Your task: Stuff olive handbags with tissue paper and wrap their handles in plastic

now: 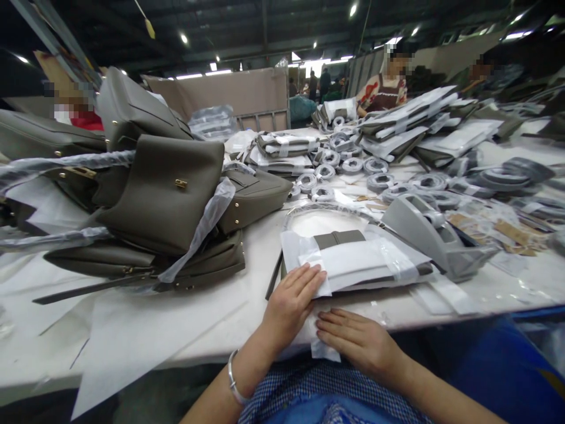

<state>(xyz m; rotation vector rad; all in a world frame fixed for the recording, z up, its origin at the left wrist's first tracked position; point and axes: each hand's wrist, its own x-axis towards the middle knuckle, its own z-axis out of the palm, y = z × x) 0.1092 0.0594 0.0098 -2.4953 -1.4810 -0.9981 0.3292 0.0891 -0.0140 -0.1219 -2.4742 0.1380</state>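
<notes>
A dark grey-green bag [339,238] lies at the table's front edge, mostly covered in white sheets [357,265]. My left hand [295,300] rests on the near left corner of this wrapping, fingers stretched out and flat. Just to its right, my right hand [359,341] has its fingers extended over a small white piece [325,350] at the table edge. A grey tape dispenser [424,232] stands at the bag's right side. Clear film covers the bag's looped handle [322,207].
Unwrapped bags [163,194] are heaped on the left, above loose white sheets [154,330]. Wrapped strap coils [352,165] and stacked wrapped bags [406,121] lie farther back. A person [388,88] is beyond the table. Brown tags [512,232] lie right.
</notes>
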